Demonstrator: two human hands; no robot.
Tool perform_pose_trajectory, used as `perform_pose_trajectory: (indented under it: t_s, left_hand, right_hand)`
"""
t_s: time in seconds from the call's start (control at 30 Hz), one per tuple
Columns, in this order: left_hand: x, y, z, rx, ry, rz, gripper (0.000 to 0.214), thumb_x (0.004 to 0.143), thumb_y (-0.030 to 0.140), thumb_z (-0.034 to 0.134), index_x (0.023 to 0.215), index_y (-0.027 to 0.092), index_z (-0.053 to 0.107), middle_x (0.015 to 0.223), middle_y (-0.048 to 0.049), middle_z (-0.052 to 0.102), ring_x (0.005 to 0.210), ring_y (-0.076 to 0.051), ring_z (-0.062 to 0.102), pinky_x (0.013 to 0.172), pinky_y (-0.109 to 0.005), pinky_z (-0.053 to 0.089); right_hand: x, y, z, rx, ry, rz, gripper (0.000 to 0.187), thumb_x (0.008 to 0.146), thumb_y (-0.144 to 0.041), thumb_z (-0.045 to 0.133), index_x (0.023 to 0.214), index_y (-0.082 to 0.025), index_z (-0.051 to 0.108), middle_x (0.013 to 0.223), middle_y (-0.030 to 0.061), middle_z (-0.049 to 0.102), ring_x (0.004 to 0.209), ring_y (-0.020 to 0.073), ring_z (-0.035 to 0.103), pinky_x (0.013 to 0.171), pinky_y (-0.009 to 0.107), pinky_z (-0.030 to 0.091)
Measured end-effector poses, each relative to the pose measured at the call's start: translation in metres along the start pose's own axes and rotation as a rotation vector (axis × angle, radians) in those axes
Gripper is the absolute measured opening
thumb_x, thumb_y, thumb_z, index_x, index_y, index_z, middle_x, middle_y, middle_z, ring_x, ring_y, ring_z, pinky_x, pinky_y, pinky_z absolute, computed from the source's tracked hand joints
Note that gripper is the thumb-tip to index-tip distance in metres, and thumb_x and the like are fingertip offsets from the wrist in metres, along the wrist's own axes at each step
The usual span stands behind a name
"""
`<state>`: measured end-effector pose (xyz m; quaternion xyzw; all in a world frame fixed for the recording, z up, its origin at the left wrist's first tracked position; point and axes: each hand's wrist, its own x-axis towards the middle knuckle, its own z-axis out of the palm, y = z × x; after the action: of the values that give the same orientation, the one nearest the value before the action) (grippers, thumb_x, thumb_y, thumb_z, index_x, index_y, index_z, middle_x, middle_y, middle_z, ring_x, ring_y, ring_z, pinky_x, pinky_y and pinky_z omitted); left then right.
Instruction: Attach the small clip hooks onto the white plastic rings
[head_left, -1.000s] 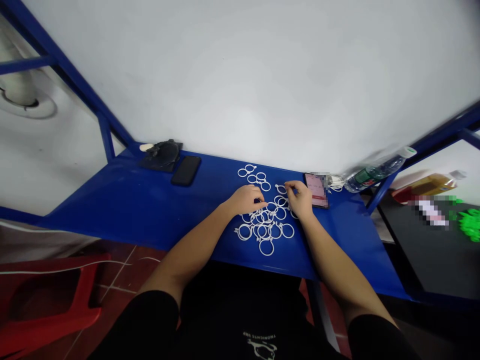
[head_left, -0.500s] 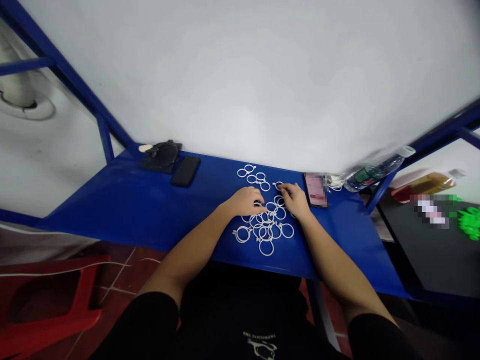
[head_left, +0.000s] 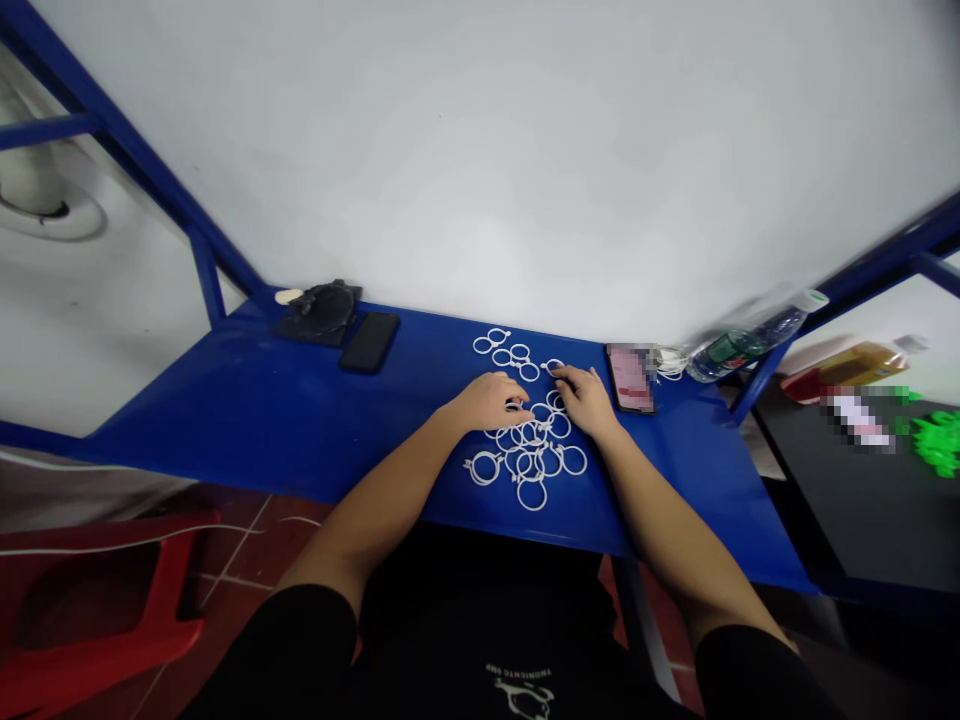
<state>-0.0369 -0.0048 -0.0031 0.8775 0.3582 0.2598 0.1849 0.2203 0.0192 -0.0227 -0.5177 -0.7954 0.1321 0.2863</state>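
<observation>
Many thin white plastic rings, each with a small tab, lie in an overlapping pile (head_left: pixel 532 493) on the blue tabletop (head_left: pixel 300 410). My left hand (head_left: pixel 489 402) rests at the pile's upper left, its thumb and fingers curved but apart around the edge of a ring. Beyond the pile, my right hand (head_left: pixel 586 398) has its fingertips on a single white ring (head_left: pixel 553 366); part of that ring is covered by the fingers. Farther back, several linked white rings (head_left: pixel 520 353) lie in a loose group near the wall.
A black phone (head_left: pixel 369 342) and a crumpled black bag (head_left: pixel 322 310) lie at the back left. On the right are a lit phone (head_left: pixel 631 378), a white cable (head_left: pixel 671 362) and a tilted plastic bottle (head_left: pixel 739 345). A red stool (head_left: pixel 172 590) stands below left.
My right hand and the ring at its fingertips have shifted slightly left and away from me, toward the back group. My left hand has hardly moved.
</observation>
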Motion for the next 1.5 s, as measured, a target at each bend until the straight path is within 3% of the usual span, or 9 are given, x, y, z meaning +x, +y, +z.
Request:
perform_pose_trajectory:
  t_s: [0.13, 0.3, 0.4, 0.63, 1.03, 1.17, 1.37, 1.5]
  left_hand:
    - [-0.001, -0.001, 0.001, -0.003, 0.013, 0.030, 0.027, 0.087, 0.041, 0.080, 0.105, 0.021, 0.079, 0.109, -0.0058, 0.080, 0.100, -0.024, 0.072, 0.095, -0.041, 0.053]
    - [0.000, 0.000, 0.001, -0.009, 0.010, 0.052, 0.030, 0.086, 0.039, 0.082, 0.109, 0.021, 0.078, 0.121, -0.0071, 0.078, 0.111, -0.026, 0.071, 0.103, -0.044, 0.052]
    - [0.000, 0.000, 0.002, 0.015, 0.004, 0.041, 0.024, 0.088, 0.031, 0.078, 0.110, 0.022, 0.077, 0.115, -0.0056, 0.079, 0.107, -0.024, 0.071, 0.100, -0.042, 0.053]
    - [0.002, -0.005, 0.005, 0.061, 0.034, 0.033, 0.020, 0.096, 0.016, 0.063, 0.109, 0.020, 0.077, 0.104, -0.0050, 0.079, 0.098, -0.020, 0.071, 0.095, -0.038, 0.054]
    - [0.004, -0.002, 0.002, 0.052, 0.308, 0.000, 0.015, 0.100, 0.026, 0.062, 0.097, 0.021, 0.076, 0.097, -0.0054, 0.077, 0.094, -0.020, 0.070, 0.090, -0.037, 0.054]
    - [0.003, 0.000, 0.000, 0.058, 0.416, -0.049, 0.014, 0.098, 0.024, 0.064, 0.090, 0.020, 0.075, 0.083, -0.0036, 0.073, 0.083, -0.018, 0.066, 0.082, -0.033, 0.052]
    - [0.003, 0.002, 0.005, -0.011, 0.392, -0.185, 0.010, 0.092, 0.021, 0.064, 0.093, 0.021, 0.074, 0.072, 0.0009, 0.071, 0.064, -0.013, 0.063, 0.067, -0.027, 0.047]
    - [0.002, 0.002, 0.009, -0.074, 0.348, -0.216, 0.017, 0.091, 0.017, 0.064, 0.105, 0.021, 0.073, 0.071, 0.0030, 0.072, 0.062, -0.012, 0.064, 0.064, -0.024, 0.047]
  right_hand:
    - [0.000, 0.002, 0.002, 0.009, 0.024, -0.022, 0.030, 0.097, -0.025, 0.054, 0.122, -0.028, 0.071, 0.139, 0.0091, 0.070, 0.134, 0.0340, 0.061, 0.116, 0.075, 0.031]
    - [0.001, -0.002, -0.001, -0.002, 0.037, -0.063, 0.025, 0.098, -0.029, 0.056, 0.117, -0.025, 0.073, 0.124, 0.0101, 0.077, 0.119, 0.0316, 0.069, 0.112, 0.064, 0.042]
    - [0.001, -0.005, -0.003, 0.005, 0.038, -0.104, 0.023, 0.097, -0.031, 0.059, 0.114, -0.024, 0.074, 0.117, 0.0104, 0.079, 0.111, 0.0309, 0.072, 0.106, 0.056, 0.048]
    - [0.001, -0.009, -0.004, 0.023, 0.069, -0.140, 0.022, 0.097, -0.032, 0.060, 0.112, -0.025, 0.074, 0.113, 0.0087, 0.080, 0.107, 0.0300, 0.072, 0.102, 0.053, 0.051]
    - [-0.009, -0.037, -0.012, 0.123, 0.031, -0.278, 0.026, 0.103, -0.041, 0.055, 0.116, -0.027, 0.073, 0.106, 0.0073, 0.079, 0.099, 0.0258, 0.072, 0.093, 0.046, 0.057]
    - [-0.012, -0.042, -0.012, 0.141, 0.030, -0.321, 0.027, 0.103, -0.041, 0.056, 0.119, -0.027, 0.072, 0.100, 0.0065, 0.078, 0.092, 0.0236, 0.072, 0.088, 0.042, 0.058]
    - [-0.015, -0.048, -0.011, 0.097, -0.011, -0.369, 0.039, 0.097, -0.051, 0.067, 0.129, -0.028, 0.069, 0.110, 0.0078, 0.080, 0.095, 0.0251, 0.075, 0.090, 0.043, 0.059]
    - [-0.015, -0.052, -0.008, 0.069, -0.043, -0.442, 0.027, 0.102, -0.044, 0.063, 0.123, -0.029, 0.072, 0.110, 0.0069, 0.080, 0.100, 0.0259, 0.075, 0.090, 0.043, 0.058]
